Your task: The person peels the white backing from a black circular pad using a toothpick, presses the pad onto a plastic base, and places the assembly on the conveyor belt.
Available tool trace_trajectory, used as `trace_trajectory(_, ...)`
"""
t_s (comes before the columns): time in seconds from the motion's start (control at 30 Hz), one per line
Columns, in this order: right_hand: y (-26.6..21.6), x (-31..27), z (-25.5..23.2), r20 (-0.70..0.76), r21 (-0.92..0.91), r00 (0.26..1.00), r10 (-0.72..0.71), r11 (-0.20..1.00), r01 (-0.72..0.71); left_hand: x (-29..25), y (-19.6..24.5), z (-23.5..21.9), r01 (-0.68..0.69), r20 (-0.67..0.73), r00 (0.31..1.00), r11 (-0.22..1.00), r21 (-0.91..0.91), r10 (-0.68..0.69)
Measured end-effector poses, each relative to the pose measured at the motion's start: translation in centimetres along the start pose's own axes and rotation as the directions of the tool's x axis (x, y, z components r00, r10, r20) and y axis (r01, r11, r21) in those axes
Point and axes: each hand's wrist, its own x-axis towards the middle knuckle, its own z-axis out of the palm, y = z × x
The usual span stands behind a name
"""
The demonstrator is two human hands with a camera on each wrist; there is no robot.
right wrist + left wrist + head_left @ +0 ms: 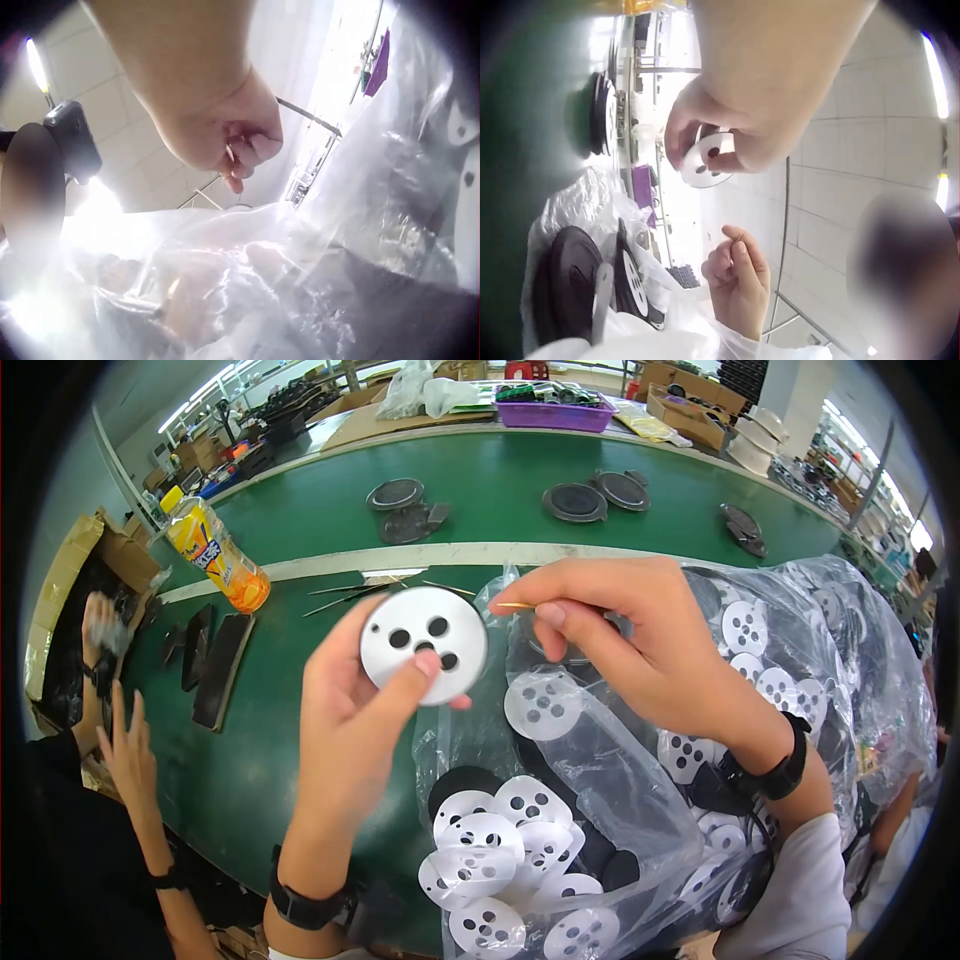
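My left hand (345,715) grips a round white disc (418,606) with several black holes, thumb across its face and fingers behind. In the left wrist view the same disc (693,160) shows edge-tilted between thumb and fingers. To its right, my right hand (645,645) pinches a thin tan pointed stick (516,605) between thumb and forefinger, its tip just short of the disc. Below the hands, several similar white discs (478,872) lie overlapping on a clear plastic bag (625,755). More discs (744,626) show inside the bag at the right.
An orange drink bottle (215,550) leans at the left, near dark flat bars (222,672). Thin dark tools (340,600) lie behind my left hand. Round dark parts (575,502) and a purple basket (555,415) stand farther back. Another person's hand (130,760) is at the left.
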Motion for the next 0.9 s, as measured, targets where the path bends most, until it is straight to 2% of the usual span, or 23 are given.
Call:
trace_trajectory(0.07, -0.4, -0.2, -0.1, -0.018, -0.068, 0.997, -0.071, 0.995, 0.07, -0.8, 0.2, 0.8, 0.01, 0.058, 0.998, 0.996, -0.094, -0.005)
trace_trajectory(0.2, -0.9, -0.5, 0.2, -0.037, -0.124, 0.99, -0.138, 0.983, 0.132, -1.6, 0.0, 1.7, -0.048, 0.072, 0.996, 0.991, -0.123, 0.057)
trace_trajectory(0.27, -0.9, -0.5, 0.4, -0.075, -0.174, 0.971, -0.227, 0.962, 0.212, -1.7, -0.4, 1.6, -0.081, 0.1, 0.991, 0.989, -0.124, 0.094)
trace_trajectory(0.43, -1.4, -0.7, 0.6, -0.102, -0.184, 0.965, -0.242, 0.958, 0.221, -1.8, -1.0, 2.2, -0.152, 0.042, 0.987, 0.986, -0.069, 0.155)
trace_trajectory(0.57, -1.2, -1.0, 1.0, -0.156, -0.19, 0.95, -0.271, 0.952, 0.24, -1.9, -1.6, 2.1, -0.194, 0.055, 0.979, 0.98, -0.04, 0.196)
trace_trajectory(0.63, -1.3, -1.0, 0.9, -0.139, -0.166, 0.956, -0.257, 0.958, 0.233, -1.8, -2.0, 1.9, -0.286, 0.068, 0.955, 0.958, -0.025, 0.288)
trace_trajectory(0.73, -1.3, -1.0, 0.9, -0.103, -0.185, 0.959, -0.262, 0.953, 0.241, -1.4, -2.3, 1.5, -0.334, 0.096, 0.938, 0.942, -0.008, 0.334)
trace_trajectory(0.9, -1.4, -0.8, 0.3, -0.021, -0.362, 0.936, -0.352, 0.875, 0.321, -1.8, -2.1, 1.9, -0.266, 0.053, 0.963, 0.964, 0.019, 0.265)
